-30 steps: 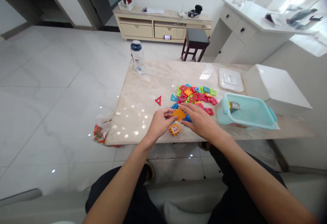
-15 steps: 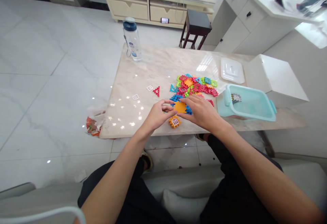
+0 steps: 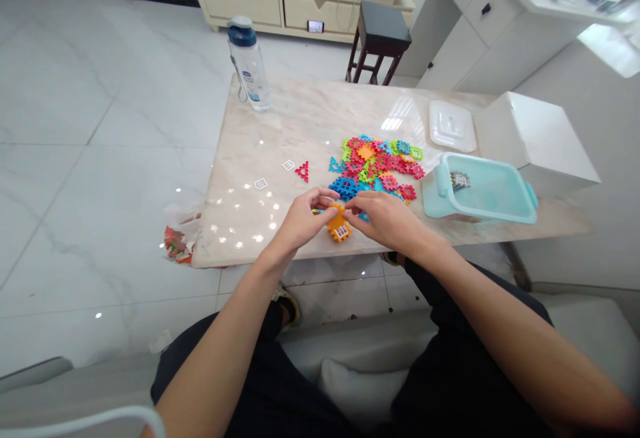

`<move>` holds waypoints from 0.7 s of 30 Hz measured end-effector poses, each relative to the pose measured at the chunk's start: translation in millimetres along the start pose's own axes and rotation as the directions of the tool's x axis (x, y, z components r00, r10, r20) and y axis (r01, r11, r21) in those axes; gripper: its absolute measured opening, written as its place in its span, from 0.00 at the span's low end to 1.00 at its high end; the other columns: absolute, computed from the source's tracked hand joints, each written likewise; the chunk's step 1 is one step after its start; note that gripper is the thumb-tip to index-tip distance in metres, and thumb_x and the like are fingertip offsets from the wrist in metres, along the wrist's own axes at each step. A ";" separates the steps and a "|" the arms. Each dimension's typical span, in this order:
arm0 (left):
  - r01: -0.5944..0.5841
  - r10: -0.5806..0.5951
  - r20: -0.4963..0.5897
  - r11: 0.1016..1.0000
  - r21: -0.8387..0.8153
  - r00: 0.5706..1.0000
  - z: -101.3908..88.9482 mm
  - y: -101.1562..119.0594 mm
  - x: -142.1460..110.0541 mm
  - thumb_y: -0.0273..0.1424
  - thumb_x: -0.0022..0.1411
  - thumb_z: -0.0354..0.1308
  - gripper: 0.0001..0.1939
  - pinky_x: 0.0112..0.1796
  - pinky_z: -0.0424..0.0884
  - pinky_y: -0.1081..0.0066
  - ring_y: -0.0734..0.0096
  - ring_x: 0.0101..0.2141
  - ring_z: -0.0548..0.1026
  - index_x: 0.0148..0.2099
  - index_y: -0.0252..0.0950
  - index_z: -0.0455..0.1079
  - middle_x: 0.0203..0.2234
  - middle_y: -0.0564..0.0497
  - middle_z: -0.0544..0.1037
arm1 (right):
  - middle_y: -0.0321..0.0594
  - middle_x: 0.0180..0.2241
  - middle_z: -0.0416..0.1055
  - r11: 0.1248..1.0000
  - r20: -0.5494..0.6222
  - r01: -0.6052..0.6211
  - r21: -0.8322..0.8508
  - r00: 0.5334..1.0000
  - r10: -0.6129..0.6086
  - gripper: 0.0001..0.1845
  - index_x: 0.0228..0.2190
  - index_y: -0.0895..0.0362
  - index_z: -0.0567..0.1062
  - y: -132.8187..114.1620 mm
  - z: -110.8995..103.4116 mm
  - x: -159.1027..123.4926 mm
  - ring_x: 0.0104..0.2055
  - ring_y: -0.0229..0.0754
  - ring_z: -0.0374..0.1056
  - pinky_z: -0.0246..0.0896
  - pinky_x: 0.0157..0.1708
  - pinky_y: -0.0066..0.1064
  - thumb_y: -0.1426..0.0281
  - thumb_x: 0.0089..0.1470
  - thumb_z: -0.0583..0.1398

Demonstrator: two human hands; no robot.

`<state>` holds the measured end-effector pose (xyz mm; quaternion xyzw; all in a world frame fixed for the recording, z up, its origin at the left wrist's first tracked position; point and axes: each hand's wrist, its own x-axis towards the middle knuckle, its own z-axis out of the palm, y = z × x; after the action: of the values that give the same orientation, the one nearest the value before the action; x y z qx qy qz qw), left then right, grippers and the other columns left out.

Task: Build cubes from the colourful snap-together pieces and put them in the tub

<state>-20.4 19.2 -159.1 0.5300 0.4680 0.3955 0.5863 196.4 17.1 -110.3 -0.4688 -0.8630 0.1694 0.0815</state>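
Between my two hands is an orange building tile [image 3: 337, 213], pinched by the fingertips of my left hand [image 3: 307, 215] on one side and of my right hand [image 3: 377, 215] on the other. Just below it, an orange block with a white window [image 3: 341, 232] sits on the table; whether the tile touches it I cannot tell. Behind my fingers lies a blue lattice block [image 3: 343, 188]. Past it spreads a pile of red, green, blue and orange tiles [image 3: 375, 161]. A red triangle tile [image 3: 303, 171] and two white window pieces [image 3: 289, 165] lie to the left.
A turquoise bin [image 3: 480, 188] with several grey-white pieces stands on the right of the marble table [image 3: 280, 138], beside a white box [image 3: 540, 135]. A translucent lid [image 3: 452, 126] lies behind it. A water bottle [image 3: 250, 68] stands at the far left corner.
The orange tile has moved down and left, close over the windowed block, and has turned so less of its face shows. Both hands moved with it, and the view shifted slightly.
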 end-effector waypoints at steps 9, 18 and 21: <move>0.179 -0.183 -0.006 0.968 -0.173 0.983 9.4 -0.2 1.1 0.41 0.53 0.77 0.32 0.37 0.73 0.70 0.66 0.34 0.81 0.56 0.34 0.72 0.33 0.48 0.85 | 0.50 0.62 0.71 0.955 -0.025 0.277 0.102 0.961 -0.276 0.29 0.65 0.50 0.71 9.0 2.0 -2.2 0.62 0.57 0.70 0.70 0.61 0.51 0.66 0.66 0.67; 0.167 -0.165 0.028 0.975 -0.143 0.986 23.2 -2.1 -1.1 0.39 0.53 0.75 0.31 0.36 0.73 0.69 0.63 0.34 0.83 0.55 0.35 0.71 0.33 0.49 0.85 | 0.46 0.48 0.73 0.980 0.003 0.199 0.031 0.980 -0.199 0.25 0.62 0.52 0.74 10.4 4.3 0.3 0.50 0.53 0.71 0.72 0.52 0.45 0.67 0.66 0.67; 0.104 -0.109 -0.048 0.990 -0.092 0.993 15.4 0.4 1.4 0.37 0.54 0.73 0.25 0.43 0.75 0.66 0.60 0.42 0.84 0.52 0.35 0.73 0.38 0.45 0.87 | 0.48 0.52 0.73 0.983 -0.029 0.176 0.046 0.984 -0.175 0.25 0.62 0.53 0.74 16.9 -0.9 1.0 0.55 0.54 0.70 0.70 0.57 0.47 0.73 0.65 0.64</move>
<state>-5.1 16.7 -158.8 0.4669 0.4929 0.3978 0.6171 209.3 26.6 -115.7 -0.3909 -0.8956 0.1766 0.1181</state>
